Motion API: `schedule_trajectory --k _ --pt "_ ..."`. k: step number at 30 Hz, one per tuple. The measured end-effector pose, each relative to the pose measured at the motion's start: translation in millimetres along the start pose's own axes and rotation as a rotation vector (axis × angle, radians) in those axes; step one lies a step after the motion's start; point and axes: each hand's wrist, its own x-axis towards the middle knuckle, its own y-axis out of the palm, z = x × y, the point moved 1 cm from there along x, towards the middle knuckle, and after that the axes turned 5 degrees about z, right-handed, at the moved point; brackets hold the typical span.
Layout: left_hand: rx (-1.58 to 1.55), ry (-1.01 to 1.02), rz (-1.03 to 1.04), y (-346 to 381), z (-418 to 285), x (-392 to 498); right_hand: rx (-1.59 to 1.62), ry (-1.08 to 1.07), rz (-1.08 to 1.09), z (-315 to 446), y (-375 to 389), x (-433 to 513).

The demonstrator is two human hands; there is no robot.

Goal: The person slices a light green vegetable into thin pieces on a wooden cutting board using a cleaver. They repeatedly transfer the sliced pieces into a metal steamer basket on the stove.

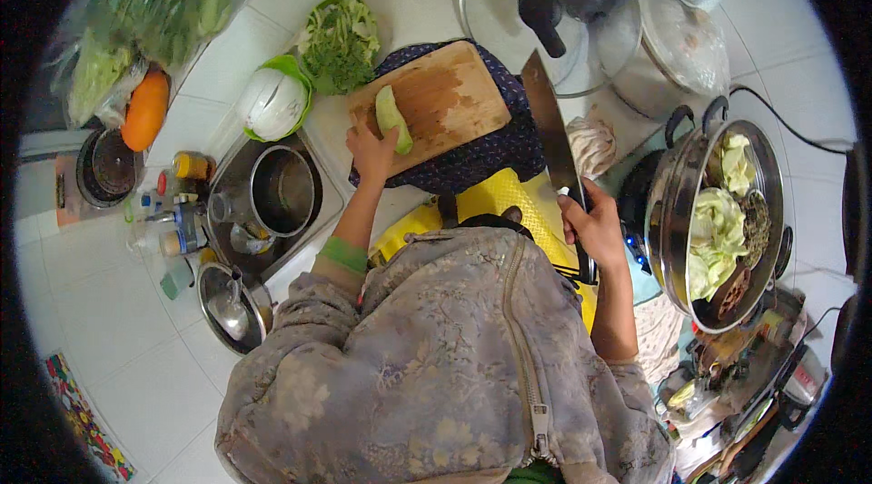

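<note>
A wooden cutting board [436, 99] lies tilted on a dark patterned cloth [490, 157]. On its left part lies a pale green peeled vegetable [392, 117], perhaps a gourd or cucumber. My left hand [371, 150] is at the board's left edge, its thumb touching or very close to the vegetable's lower end; whether it grips it I cannot tell. My right hand [596, 225] is closed round the handle of a broad kitchen knife [553, 123]. The blade points away from me, right of the board and clear of the vegetable.
Left are a sink [327, 211] with a metal pot [283, 191], a white bowl [276, 102] and a bowl of leafy greens [338, 45]. A glass lid [477, 0] lies beyond the board. Right stands a steamer pot [671, 211] holding cabbage leaves [715, 239].
</note>
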Motion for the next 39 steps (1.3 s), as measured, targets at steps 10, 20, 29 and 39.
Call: schedule_trajectory --k 10,20,29,39 --pt "-0.486 -0.101 0.264 18.7 -24.5 23.8 -0.175 -0.053 0.238 -7.6 55.9 76.3" --pt "-0.537 -0.012 0.243 25.7 -24.3 28.5 -0.247 -0.088 0.248 -31.9 104.5 129.4" --pt "-0.599 0.037 0.191 42.4 -8.4 34.7 -0.528 -0.229 0.142 -43.0 122.2 142.1" --pt "-0.214 0.15 0.041 29.2 -14.2 13.5 -0.496 -0.281 0.078 -46.3 135.8 155.5"
